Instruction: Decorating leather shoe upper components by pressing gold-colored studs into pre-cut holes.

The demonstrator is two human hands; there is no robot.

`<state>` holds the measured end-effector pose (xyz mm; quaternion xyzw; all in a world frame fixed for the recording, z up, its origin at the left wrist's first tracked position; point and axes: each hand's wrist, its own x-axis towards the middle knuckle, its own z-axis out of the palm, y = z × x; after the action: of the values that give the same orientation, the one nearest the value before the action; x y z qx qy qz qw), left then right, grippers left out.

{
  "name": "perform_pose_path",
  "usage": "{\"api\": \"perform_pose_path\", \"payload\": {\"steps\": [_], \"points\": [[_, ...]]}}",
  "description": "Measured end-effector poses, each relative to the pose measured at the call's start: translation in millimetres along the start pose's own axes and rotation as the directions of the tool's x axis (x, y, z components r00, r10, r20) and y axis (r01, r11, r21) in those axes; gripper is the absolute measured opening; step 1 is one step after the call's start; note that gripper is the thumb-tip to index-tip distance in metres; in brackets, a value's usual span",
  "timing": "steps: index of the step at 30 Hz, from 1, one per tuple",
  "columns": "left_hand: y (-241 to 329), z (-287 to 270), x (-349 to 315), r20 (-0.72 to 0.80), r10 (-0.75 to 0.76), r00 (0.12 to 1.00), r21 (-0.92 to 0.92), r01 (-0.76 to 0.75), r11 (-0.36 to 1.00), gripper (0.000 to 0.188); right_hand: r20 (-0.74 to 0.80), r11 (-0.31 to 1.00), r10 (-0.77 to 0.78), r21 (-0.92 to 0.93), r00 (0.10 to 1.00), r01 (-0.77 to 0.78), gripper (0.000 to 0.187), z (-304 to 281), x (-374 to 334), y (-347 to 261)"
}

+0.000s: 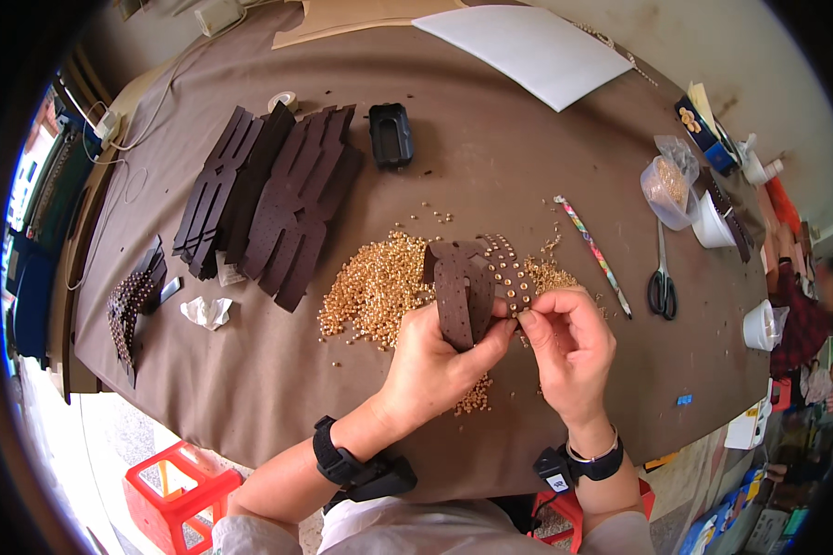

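Head view, so we're looking straight down at the counter point(491, 176) with both hands busy near the middle. Left hand point(430, 365) has a brown strap point(512, 277) gripped, thumb on the near side, with plain bits of it curling up in a loop above the fingers. Right hand point(576, 356) has thumb and index narrowed together right at the studded part's near end (honestly can't tell if they're pinching the edge, a bead, or just touching).

Looks to me like everything hinges on that near end: it sits between the two sets of fingertips, just left of the right hand's. The studded part's long axis runs roughly near to far, with the far end leaning a bit left, so its rows of gold dots point away from the person. Right hand's tips are the nearer ones to the right edge; the left thumb is just beside them.

Bead-wise, there's a big gold pile point(366, 296) left of the strap and a smaller heap point(551, 276) to its right, just beyond the right hand. Pen point(592, 250) and scissors point(662, 291) lie further right, brown panels point(305, 199) far left.
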<state>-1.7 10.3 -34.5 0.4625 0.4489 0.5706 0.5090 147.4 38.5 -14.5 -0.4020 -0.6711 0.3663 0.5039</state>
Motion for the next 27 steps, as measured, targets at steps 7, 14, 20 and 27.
{"api": "perform_pose_path", "payload": {"steps": [7, 14, 20, 27], "points": [[10.2, -8.5, 9.8, 0.011, -0.205, 0.979, -0.362, 0.195, 0.911, 0.020, 0.326, 0.799, 0.188, -0.599, 0.926, 0.050, 0.011, -35.8, 10.1, -0.4], [12.2, -12.5, 12.1, 0.028, -0.286, 0.958, -0.431, 0.270, 0.861, 0.013, 0.381, 0.738, 0.232, -0.668, 0.895, 0.093, 0.004, -31.8, 4.7, -1.1], [11.0, -11.4, 9.6, 0.021, -0.275, 0.961, -0.335, 0.266, 0.904, 0.014, 0.235, 0.868, 0.148, -0.497, 0.961, -0.012, 0.007, -19.0, 11.0, -7.4], [11.1, -8.7, 9.9, 0.041, -0.272, 0.961, -0.475, 0.259, 0.841, 0.014, 0.083, 0.950, 0.056, -0.310, 0.995, -0.027, 0.010, -17.9, 11.3, 0.2]]}}
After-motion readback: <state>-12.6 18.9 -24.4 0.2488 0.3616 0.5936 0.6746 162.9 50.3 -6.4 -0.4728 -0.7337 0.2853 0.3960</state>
